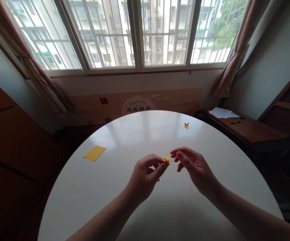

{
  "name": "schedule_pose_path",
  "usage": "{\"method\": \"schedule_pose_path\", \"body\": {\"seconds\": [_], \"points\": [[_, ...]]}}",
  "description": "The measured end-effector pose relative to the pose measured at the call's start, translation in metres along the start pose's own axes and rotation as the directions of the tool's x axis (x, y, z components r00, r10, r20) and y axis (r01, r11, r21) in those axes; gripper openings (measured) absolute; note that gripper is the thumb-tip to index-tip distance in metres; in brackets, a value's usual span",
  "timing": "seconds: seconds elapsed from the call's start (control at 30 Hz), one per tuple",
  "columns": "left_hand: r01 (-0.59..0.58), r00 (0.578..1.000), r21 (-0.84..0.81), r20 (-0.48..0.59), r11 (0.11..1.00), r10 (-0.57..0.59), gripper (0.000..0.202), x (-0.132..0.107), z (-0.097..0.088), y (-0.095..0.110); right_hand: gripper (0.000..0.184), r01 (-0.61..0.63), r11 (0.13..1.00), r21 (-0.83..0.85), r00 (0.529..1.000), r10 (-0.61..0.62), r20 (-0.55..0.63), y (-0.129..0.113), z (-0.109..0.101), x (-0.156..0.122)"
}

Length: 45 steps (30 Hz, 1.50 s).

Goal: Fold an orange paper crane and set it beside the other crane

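Over the middle of the round white table [124,201], my left hand [146,175] pinches a tiny folded yellow paper piece [166,159] between thumb and forefinger. My right hand [193,165] is beside it, fingers curled, its fingertips touching or nearly touching the same piece. A finished small orange-yellow folded paper figure [186,125] stands on the table far right. A flat stack of yellow paper sheets [95,153] lies on the table at the left.
A dark wooden side desk [250,130] with white papers [222,112] and a pen stands right of the table. A cardboard panel [134,103] leans under the barred window. Dark wooden furniture sits left.
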State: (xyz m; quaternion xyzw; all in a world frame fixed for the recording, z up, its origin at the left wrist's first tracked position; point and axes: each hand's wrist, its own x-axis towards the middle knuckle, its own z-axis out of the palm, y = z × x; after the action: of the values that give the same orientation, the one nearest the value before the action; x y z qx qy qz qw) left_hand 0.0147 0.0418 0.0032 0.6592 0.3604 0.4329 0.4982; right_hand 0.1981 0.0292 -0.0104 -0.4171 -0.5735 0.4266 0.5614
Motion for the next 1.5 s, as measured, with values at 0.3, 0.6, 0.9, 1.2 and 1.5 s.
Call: {"method": "schedule_pose_path", "body": {"seconds": [0.3,0.6,0.9,1.2,1.5], "points": [[-0.015,0.997,0.111,0.076,0.994,0.007,0.029,0.0021,-0.0037,-0.0010,0.036,-0.433,0.866,0.251,0.891,0.367,0.268,-0.0011,0.0014,0.0059],[0.090,0.990,0.100,0.097,0.991,-0.100,0.026,0.0020,-0.0013,-0.0008,0.029,-0.513,0.784,0.349,0.858,0.450,0.249,-0.0004,-0.0008,0.0058],[0.134,0.985,0.088,0.102,0.987,-0.142,0.030,0.0039,-0.0026,-0.0004,0.026,-0.375,0.896,0.237,0.921,0.331,0.205,0.0025,0.0012,0.0072],[0.134,0.984,0.070,0.111,0.988,-0.141,0.027,0.0047,-0.0036,-0.0041,0.024,-0.262,0.956,0.130,0.959,0.243,0.144,-0.0010,-0.0009,0.0064],[0.127,0.985,0.060,0.113,0.990,-0.133,0.029,0.0047,-0.0039,-0.0019,0.028,-0.429,0.861,0.273,0.903,0.406,0.138,-0.0036,0.0005,0.0065]]}}
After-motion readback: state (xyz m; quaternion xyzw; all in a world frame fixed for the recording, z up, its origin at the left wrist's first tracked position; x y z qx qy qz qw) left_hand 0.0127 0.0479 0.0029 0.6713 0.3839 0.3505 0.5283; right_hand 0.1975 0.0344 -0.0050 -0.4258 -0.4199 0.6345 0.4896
